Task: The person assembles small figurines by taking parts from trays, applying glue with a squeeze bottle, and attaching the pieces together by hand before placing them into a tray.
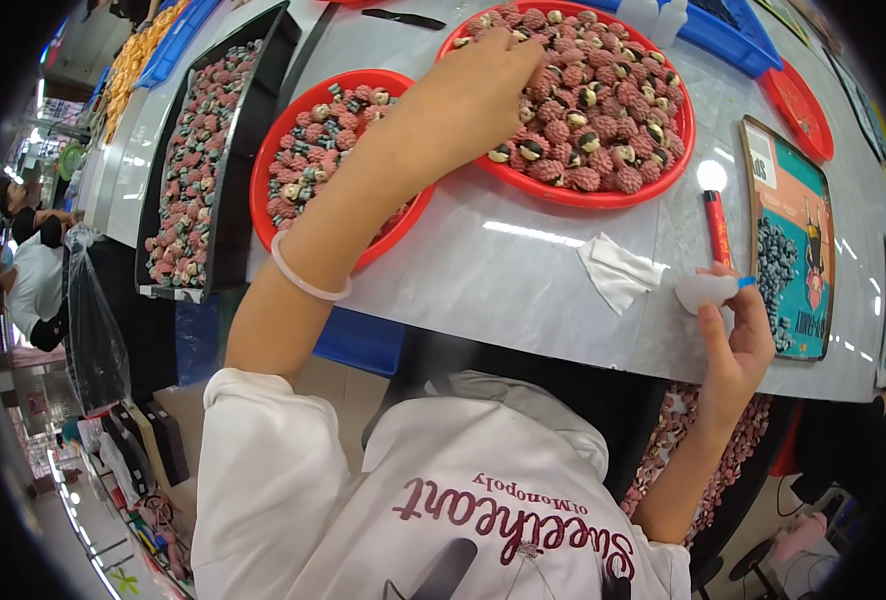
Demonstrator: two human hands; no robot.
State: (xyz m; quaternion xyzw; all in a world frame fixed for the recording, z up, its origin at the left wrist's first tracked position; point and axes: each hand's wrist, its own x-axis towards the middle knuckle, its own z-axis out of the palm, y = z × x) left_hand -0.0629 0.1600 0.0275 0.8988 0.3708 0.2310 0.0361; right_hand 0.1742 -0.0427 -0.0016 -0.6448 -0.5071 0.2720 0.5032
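Beside right hand [738,335], upright teal rectangular sign [791,240], white label in its top corner

Lighting was bright and even, coming from overhead. The glossy white table [523,270] threw back streaky glare, with one hard round hotspot just right of the far red tray [603,195]. Shadows were soft. Fisheye bent the table edges hard, and the corners went black. The left rim looked smeary; the centre stayed sharp.
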